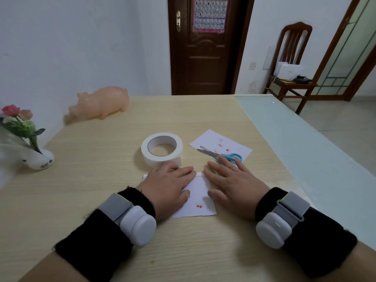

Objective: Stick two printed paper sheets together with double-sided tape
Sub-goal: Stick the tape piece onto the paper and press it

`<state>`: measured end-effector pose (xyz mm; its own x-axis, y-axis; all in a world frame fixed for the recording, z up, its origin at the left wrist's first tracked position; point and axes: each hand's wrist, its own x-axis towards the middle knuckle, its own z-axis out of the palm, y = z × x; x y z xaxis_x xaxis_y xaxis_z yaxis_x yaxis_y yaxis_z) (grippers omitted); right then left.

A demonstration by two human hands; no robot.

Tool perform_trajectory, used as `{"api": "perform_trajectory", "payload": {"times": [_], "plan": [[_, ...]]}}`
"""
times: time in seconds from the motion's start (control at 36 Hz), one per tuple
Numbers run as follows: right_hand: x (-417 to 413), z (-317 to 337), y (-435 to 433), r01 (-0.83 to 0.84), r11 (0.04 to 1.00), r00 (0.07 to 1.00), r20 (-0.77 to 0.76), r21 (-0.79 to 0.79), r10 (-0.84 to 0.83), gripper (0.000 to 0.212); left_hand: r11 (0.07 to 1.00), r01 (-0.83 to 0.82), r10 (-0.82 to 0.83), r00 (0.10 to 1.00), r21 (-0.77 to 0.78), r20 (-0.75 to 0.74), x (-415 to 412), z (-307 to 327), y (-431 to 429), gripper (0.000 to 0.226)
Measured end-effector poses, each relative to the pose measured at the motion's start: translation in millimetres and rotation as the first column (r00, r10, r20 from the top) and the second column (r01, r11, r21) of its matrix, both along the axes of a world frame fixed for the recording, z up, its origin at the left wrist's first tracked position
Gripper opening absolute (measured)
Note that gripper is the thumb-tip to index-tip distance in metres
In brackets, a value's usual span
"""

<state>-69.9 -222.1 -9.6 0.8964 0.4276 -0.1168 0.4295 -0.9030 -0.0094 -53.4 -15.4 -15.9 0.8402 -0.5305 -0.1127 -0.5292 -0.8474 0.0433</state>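
White tape strip gets pressed under our flat, straight-fingered left grip and right grip; next we likely peel it.

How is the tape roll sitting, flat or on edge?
Flat: the tape roll lies on the table, its core hole facing up.

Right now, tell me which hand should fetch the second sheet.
Right, I'd judge. The right hand lies beside the second sheet, close to the scissors resting on it; the left hand presses the near sheet, farther away.
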Motion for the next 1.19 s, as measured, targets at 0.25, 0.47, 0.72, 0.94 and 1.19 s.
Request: {"api": "perform_trajectory", "payload": {"times": [0.25,0.47,0.72,0.94,1.19], "plan": [[0.9,-0.8,-1.9,0.015,1.0,1.0,-0.006,0.01,-0.015,0.094,1.0,-0.002,0.002,0.999,0.005,-0.036,1.3,-2.4,2.5,0.06],[1.1,0.0,-2.0,0.021,1.0,1.0,-0.001,0.023,-0.021,0.093,1.0,-0.004,0.005,0.998,0.008,-0.058,1.6,-1.3,2.2,0.055],[0.0,-1.1,1.4,0.01,0.999,1.0,0.004,0.037,-0.01,0.09,1.0,-0.018,0.018,0.998,0.006,-0.066,1.3,-1.5,2.0,0.07],[1.1,-0.9,-2.0,0.032,0.998,0.999,0.014,0.056,-0.033,0.092,1.0,-0.021,0.022,0.996,0.014,-0.082,2.3,-0.9,1.8,0.064],[2.1,-1.8,-2.6,0.049,0.997,0.999,0.014,0.068,-0.05,0.092,0.998,-0.03,0.027,0.996,-0.046,-0.081,3.7,0.2,1.7,0.06]]}}
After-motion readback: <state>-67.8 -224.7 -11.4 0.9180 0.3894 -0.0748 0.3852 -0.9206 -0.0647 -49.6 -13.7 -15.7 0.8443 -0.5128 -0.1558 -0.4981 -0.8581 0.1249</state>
